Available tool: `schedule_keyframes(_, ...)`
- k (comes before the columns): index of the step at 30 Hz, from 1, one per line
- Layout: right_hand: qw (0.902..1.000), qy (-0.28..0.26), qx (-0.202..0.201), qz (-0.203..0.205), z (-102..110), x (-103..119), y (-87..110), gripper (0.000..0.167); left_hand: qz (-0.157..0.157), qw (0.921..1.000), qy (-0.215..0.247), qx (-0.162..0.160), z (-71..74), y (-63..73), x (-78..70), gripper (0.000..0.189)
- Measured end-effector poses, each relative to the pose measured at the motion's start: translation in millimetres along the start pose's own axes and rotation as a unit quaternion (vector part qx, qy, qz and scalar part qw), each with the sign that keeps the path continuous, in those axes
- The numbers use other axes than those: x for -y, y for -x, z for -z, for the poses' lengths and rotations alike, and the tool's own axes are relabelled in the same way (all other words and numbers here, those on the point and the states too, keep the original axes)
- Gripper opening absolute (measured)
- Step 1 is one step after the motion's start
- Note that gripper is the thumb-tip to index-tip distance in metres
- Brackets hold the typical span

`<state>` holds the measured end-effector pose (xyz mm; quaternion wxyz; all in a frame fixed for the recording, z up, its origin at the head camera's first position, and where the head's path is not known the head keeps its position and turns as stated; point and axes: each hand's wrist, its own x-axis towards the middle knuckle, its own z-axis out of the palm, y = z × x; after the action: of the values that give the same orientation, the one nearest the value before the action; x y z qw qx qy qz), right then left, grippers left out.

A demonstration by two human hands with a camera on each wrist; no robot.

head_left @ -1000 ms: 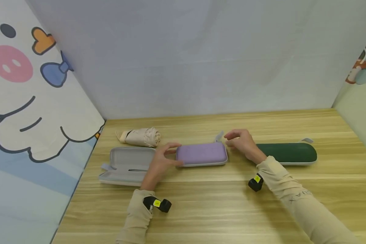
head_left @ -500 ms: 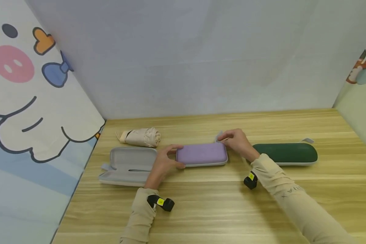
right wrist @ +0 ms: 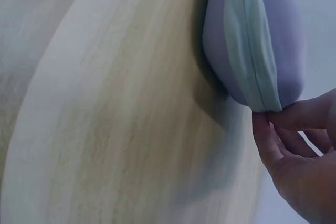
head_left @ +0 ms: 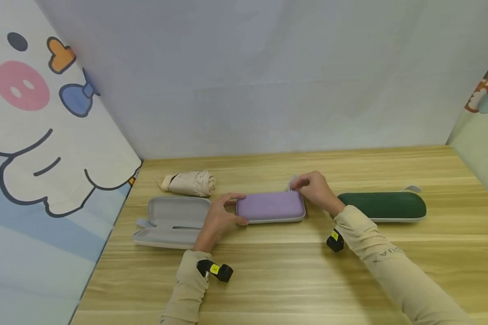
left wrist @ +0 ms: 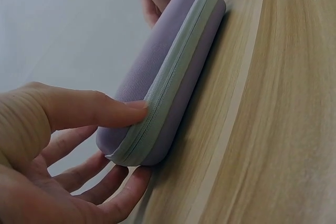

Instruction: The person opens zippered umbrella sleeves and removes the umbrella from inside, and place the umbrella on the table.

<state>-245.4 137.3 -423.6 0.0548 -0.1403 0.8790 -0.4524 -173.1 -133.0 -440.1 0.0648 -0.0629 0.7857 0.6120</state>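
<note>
A purple zippered hard case lies closed on the table, its pale zipper band running round the side. My left hand holds its left end, thumb on the near side at the zipper and fingers round the end and far side. At the far right corner my right hand pinches the grey zipper pull tab, part of which shows beyond the fingertips. In the right wrist view, the thumb and fingers meet at the zipper's end; the pinched piece itself is hidden.
Left of the purple case, an open grey case lies partly behind my left hand. A beige rolled bundle with a cord, like a folded umbrella, sits behind it. On the right is a closed green case. A pale cloth backdrop stands behind the wooden table.
My right hand has moved left to the purple case's far right corner and pinched the pull tab. My left hand has shifted slightly right, settling on the case's left end.
</note>
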Motion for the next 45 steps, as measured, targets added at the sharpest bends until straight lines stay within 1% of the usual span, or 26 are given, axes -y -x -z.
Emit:
schedule_keyframes(3,0.9998,0.013,0.014,-0.003,2,-2,0.7,0.014,0.001,1.0000,-0.002,0.000,0.0,-0.1,0.0,0.071)
schedule_keyframes(7,0.9992,0.035,0.020,0.003,5,-4,1.1,0.012,0.002,1.0000,-0.001,0.009,-0.2,-0.5,-0.3,0.073)
schedule_keyframes(11,0.9983,0.048,0.024,0.023,6,-5,1.0,0.012,-0.004,0.9998,-0.001,0.019,-1.2,-1.1,0.3,0.077)
schedule_keyframes(19,0.9947,0.074,0.030,0.065,5,-11,-0.1,0.012,-0.004,0.9999,-0.005,0.014,-2.1,-3.7,4.9,0.078)
schedule_keyframes(22,0.9934,0.082,0.024,0.076,7,-13,2.4,0.012,-0.005,1.0000,-0.004,0.007,-2.9,-4.0,5.6,0.077)
schedule_keyframes(27,0.9917,0.102,0.006,0.078,10,-13,7.7,0.013,-0.006,0.9999,0.008,0.007,-5.1,-5.0,5.2,0.076)
schedule_keyframes(34,0.9880,0.123,-0.020,0.091,9,-9,15.5,0.013,0.002,0.9998,0.018,0.002,-3.0,-4.7,4.7,0.076)
schedule_keyframes(39,0.9870,0.125,-0.031,0.096,9,-8,21.5,0.015,0.000,0.9999,0.013,0.001,-3.3,-5.4,6.0,0.075)
schedule_keyframes(45,0.9865,0.130,-0.038,0.093,9,-9,26.0,0.015,-0.004,0.9999,0.012,-0.002,-4.4,-6.6,7.1,0.074)
